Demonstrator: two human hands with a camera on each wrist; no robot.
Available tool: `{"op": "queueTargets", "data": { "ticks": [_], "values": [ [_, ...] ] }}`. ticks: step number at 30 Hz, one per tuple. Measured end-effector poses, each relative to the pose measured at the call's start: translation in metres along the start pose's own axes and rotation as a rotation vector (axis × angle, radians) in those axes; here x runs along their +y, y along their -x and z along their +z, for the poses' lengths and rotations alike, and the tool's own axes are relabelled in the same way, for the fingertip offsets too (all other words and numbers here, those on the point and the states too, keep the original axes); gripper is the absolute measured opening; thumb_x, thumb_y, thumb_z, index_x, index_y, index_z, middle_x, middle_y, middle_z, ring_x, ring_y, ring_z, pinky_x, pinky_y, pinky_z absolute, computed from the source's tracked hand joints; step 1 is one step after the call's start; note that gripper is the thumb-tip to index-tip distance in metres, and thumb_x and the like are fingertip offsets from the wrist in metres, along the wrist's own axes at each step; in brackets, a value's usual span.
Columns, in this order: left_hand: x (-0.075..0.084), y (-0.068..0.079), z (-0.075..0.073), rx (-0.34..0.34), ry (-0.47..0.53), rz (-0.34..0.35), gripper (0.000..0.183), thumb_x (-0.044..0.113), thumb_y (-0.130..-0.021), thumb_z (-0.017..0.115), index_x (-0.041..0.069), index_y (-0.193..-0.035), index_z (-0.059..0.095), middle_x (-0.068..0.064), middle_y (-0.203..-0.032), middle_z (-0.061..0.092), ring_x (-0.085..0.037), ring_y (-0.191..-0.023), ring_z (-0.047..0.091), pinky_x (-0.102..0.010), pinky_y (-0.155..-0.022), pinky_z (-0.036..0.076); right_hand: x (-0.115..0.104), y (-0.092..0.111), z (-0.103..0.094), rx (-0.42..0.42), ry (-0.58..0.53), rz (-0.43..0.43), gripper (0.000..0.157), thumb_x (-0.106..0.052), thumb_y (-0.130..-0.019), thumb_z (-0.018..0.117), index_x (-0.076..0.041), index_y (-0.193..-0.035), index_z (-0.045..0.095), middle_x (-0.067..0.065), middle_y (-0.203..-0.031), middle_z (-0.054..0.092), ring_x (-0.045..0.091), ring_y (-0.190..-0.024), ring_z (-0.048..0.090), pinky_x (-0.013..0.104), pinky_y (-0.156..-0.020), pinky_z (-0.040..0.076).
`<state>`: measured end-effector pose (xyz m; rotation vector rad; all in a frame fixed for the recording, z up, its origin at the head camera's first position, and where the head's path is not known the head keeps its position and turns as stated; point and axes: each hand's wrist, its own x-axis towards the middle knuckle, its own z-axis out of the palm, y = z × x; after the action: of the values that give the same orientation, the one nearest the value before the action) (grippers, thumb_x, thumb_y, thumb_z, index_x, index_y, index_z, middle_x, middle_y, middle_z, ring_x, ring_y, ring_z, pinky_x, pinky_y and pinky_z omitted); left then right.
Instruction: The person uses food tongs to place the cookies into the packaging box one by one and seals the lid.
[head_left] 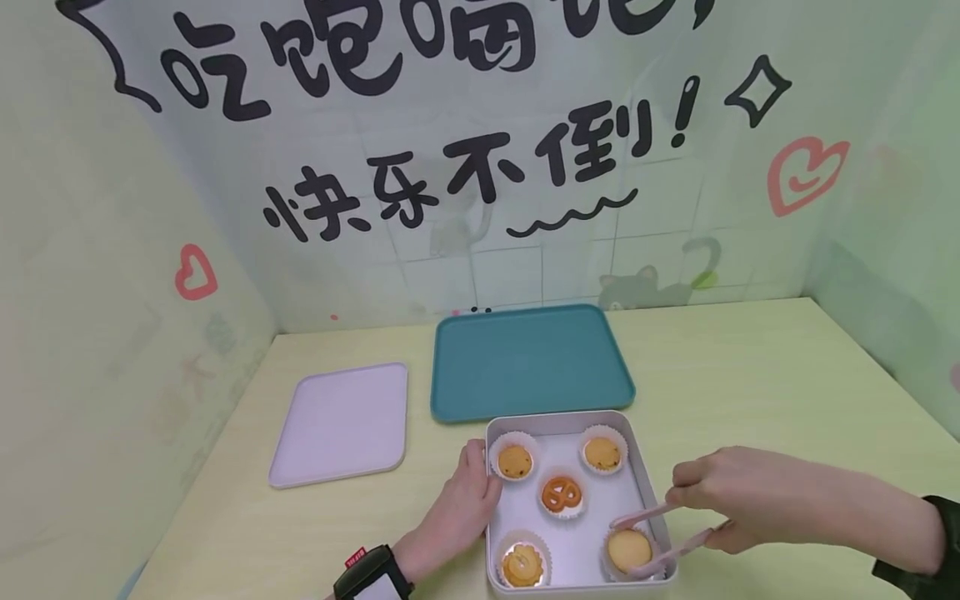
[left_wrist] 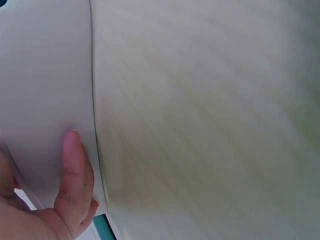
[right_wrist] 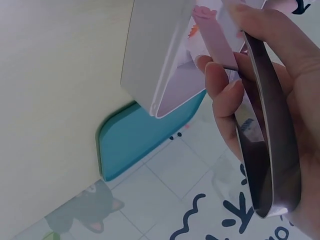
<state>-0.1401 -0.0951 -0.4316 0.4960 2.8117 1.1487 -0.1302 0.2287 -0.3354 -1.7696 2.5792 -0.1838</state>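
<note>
A white square box (head_left: 570, 554) holds several small baked treats in paper cups. My left hand (head_left: 468, 490) is at its left side, the thumb over the rim and the fingers (left_wrist: 75, 170) lying along the outer wall. My right hand (head_left: 731, 500) holds tongs (right_wrist: 277, 135) with a bent metal body and pink tips. In the head view the pink tips stand either side of a round plain cookie (head_left: 629, 551) in the box's near right corner. A pretzel-topped treat (head_left: 562, 495) sits in the middle, and a flower-shaped cookie (head_left: 522, 566) at the near left.
Behind the box lies a teal tray (head_left: 528, 362), and a lilac tray (head_left: 341, 425) is to the left. Two more cookies, one far left (head_left: 515, 461) and one far right (head_left: 602, 453), sit in the box. Printed cloth walls edge the table.
</note>
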Motion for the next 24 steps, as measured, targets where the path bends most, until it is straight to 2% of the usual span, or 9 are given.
{"op": "queueTargets", "data": {
  "ticks": [4, 8, 14, 18, 21, 24],
  "values": [
    [0.001, 0.0, 0.001, 0.0, -0.008, 0.006, 0.031, 0.005, -0.092, 0.039, -0.006, -0.119, 0.032, -0.018, -0.107, 0.043, -0.022, -0.074, 0.052, -0.031, -0.059, 0.046, -0.003, -0.002, 0.004, -0.041, -0.004, 0.013, 0.028, -0.018, -0.062, 0.081, -0.016, -0.089, 0.07, -0.016, -0.076, 0.051, -0.006, -0.058, 0.04, 0.01, -0.051, 0.037],
    [0.001, 0.001, 0.002, 0.001, -0.018, 0.014, 0.03, 0.005, -0.091, 0.039, -0.006, -0.119, 0.033, -0.017, -0.107, 0.043, -0.022, -0.078, 0.051, -0.034, -0.065, 0.047, -0.005, -0.002, 0.006, -0.041, 0.006, 0.015, 0.029, -0.017, -0.061, 0.081, -0.017, -0.088, 0.069, -0.017, -0.074, 0.049, -0.006, -0.057, 0.038, 0.01, -0.05, 0.036],
    [0.003, -0.001, 0.0, -0.002, -0.013, -0.004, 0.031, 0.006, -0.093, 0.039, -0.006, -0.12, 0.031, -0.018, -0.107, 0.042, -0.021, -0.073, 0.05, -0.03, -0.059, 0.045, -0.002, -0.001, -0.001, -0.027, 0.041, 0.042, 0.033, -0.02, -0.06, 0.082, -0.016, -0.09, 0.07, -0.015, -0.078, 0.051, -0.005, -0.057, 0.041, 0.012, -0.05, 0.038],
    [0.003, -0.003, -0.002, -0.005, -0.015, -0.015, 0.032, 0.006, -0.093, 0.039, -0.007, -0.121, 0.03, -0.02, -0.11, 0.041, -0.022, -0.077, 0.05, -0.031, -0.062, 0.045, 0.0, -0.001, -0.009, -0.042, 0.022, 0.086, 0.035, -0.022, -0.062, 0.082, -0.015, -0.094, 0.071, -0.015, -0.081, 0.053, -0.004, -0.059, 0.043, 0.014, -0.051, 0.041],
    [0.002, -0.002, -0.002, -0.011, -0.01, -0.016, 0.032, 0.006, -0.094, 0.038, -0.007, -0.122, 0.03, -0.02, -0.111, 0.041, -0.022, -0.083, 0.051, -0.034, -0.067, 0.047, 0.002, -0.002, -0.016, -0.013, 0.015, 0.096, 0.037, -0.022, -0.064, 0.081, -0.013, -0.098, 0.07, -0.013, -0.084, 0.055, -0.004, -0.061, 0.045, 0.015, -0.052, 0.042],
    [0.001, -0.001, 0.0, -0.009, -0.004, -0.013, 0.031, 0.006, -0.094, 0.038, -0.007, -0.121, 0.031, -0.02, -0.111, 0.041, -0.023, -0.087, 0.05, -0.036, -0.071, 0.048, 0.01, 0.0, -0.026, 0.059, 0.017, 0.13, 0.038, -0.021, -0.066, 0.08, -0.01, -0.101, 0.069, -0.01, -0.086, 0.057, -0.006, -0.06, 0.045, 0.014, -0.05, 0.042]
  ]
}}
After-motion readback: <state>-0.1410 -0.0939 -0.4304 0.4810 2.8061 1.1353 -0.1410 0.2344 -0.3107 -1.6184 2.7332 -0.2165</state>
